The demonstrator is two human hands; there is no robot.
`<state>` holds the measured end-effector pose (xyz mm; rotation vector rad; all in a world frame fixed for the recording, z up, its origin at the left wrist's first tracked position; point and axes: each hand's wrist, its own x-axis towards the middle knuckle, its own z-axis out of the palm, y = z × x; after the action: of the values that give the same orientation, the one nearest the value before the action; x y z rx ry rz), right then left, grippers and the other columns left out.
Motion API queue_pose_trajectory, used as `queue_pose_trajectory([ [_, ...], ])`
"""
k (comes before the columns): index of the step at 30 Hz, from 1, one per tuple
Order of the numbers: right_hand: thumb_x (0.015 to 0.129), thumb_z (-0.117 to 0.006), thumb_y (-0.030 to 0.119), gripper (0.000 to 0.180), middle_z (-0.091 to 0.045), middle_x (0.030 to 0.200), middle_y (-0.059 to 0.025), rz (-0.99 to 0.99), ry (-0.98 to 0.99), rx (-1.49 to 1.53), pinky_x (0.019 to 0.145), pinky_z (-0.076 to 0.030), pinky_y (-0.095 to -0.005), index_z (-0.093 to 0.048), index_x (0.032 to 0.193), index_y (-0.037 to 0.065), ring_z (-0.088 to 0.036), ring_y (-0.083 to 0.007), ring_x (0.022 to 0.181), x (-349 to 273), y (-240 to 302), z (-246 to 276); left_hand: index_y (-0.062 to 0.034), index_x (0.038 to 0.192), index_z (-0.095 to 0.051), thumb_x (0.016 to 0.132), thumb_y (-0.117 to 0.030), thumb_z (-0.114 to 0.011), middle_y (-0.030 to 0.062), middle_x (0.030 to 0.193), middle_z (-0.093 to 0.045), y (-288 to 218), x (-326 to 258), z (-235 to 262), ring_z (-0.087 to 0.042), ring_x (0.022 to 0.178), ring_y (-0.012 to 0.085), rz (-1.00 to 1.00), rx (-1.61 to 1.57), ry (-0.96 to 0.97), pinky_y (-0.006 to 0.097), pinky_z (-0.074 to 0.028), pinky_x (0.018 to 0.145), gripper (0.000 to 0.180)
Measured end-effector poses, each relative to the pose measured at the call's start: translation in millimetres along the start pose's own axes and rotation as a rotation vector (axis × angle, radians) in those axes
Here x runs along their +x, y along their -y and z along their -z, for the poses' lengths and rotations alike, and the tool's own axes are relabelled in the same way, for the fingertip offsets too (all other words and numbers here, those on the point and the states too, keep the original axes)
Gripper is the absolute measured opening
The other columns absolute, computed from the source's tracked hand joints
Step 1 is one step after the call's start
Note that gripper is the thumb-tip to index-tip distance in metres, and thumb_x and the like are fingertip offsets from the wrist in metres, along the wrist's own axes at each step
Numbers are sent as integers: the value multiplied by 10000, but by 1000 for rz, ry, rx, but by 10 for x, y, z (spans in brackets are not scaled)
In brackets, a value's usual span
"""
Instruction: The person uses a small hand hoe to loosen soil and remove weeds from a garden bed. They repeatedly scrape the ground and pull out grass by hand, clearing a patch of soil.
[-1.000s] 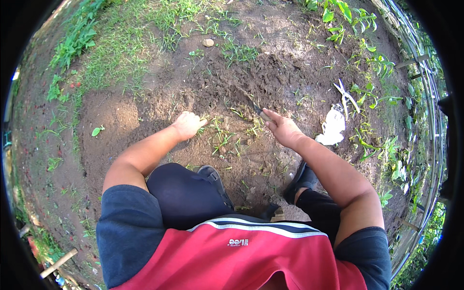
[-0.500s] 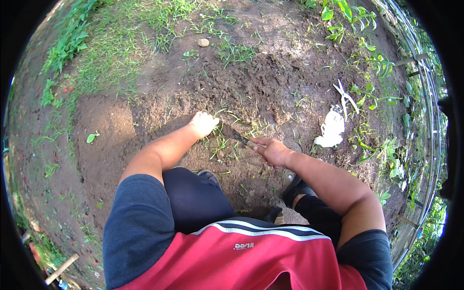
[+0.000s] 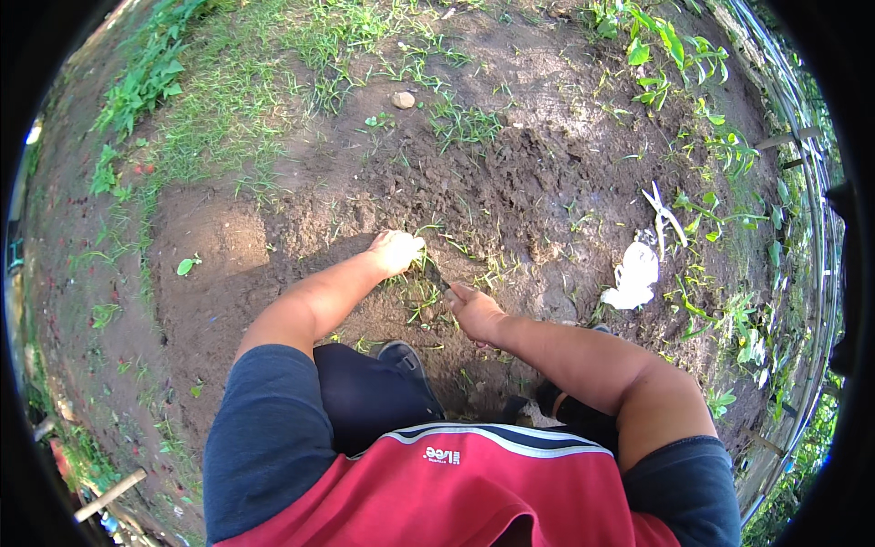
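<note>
Over on my left, a band of grass (image 3: 210,100) runs along the edge of the bare soil (image 3: 273,264), with one loose green leaf (image 3: 186,266) lying on the dirt. My left hand (image 3: 398,251) sits closed around a small tuft of weeds (image 3: 421,284), fingers curled down into the blades at ground level; a second ago it was further left and flatter on the soil, so it has moved in to gather the clump. Just beside it, my right hand (image 3: 474,310) is wrapped tight around the handle of a small dark-bladed tool (image 3: 436,275), whose tip points into the base of that same tuft. That hand has drawn back toward my knees and closed in on the left one, and I judge the blade is now working at the roots while the other hand holds the tuft. Further right, well apart from both hands, a crumpled white scrap (image 3: 632,276) lies on the ground with pale scissors-like handles (image 3: 663,211) above it, near leafy plants (image 3: 720,210).
</note>
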<state>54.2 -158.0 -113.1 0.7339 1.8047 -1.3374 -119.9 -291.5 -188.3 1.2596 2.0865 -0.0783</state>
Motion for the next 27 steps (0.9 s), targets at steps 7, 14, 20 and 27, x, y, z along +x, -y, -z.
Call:
queue_pose_trajectory([
  [7, 965, -447, 355, 487, -494, 666, -39, 24, 264, -26, 385, -444, -279, -290, 1425, 333, -434, -111, 428, 270, -660, 683, -76, 999, -555, 907, -231, -398, 180, 986, -618, 146, -130, 334, -596, 946, 366, 285, -135, -141, 445, -470, 824, 239],
  [14, 968, -423, 379, 491, -525, 678, -50, 16, 388, -263, 500, -492, -287, -320, 1422, 224, -497, -116, 509, 154, 49, 1137, -37, 1042, -566, 940, -264, -336, 201, 1039, -610, 329, -645, 809, -567, 1021, 358, 455, -21, -246, 437, -423, 904, 339],
  [20, 971, -403, 334, 457, -588, 833, -104, 216, 304, -826, 569, -514, -317, -412, 1361, 94, -581, -182, 618, -295, 873, 1790, -89, 1045, -523, 863, -106, -418, 125, 1018, -612, -213, -740, 935, -566, 1031, 297, 340, 135, -212, 443, -425, 895, 210],
  [27, 955, -441, 348, 440, -624, 871, -117, 74, 246, -703, 539, -526, -348, -454, 1341, 138, -608, -197, 646, -572, 494, 2040, -114, 1048, -522, 878, -118, -397, 130, 1042, -608, -515, -576, 660, -554, 1055, 304, 487, 4, -189, 440, -413, 911, 211],
])
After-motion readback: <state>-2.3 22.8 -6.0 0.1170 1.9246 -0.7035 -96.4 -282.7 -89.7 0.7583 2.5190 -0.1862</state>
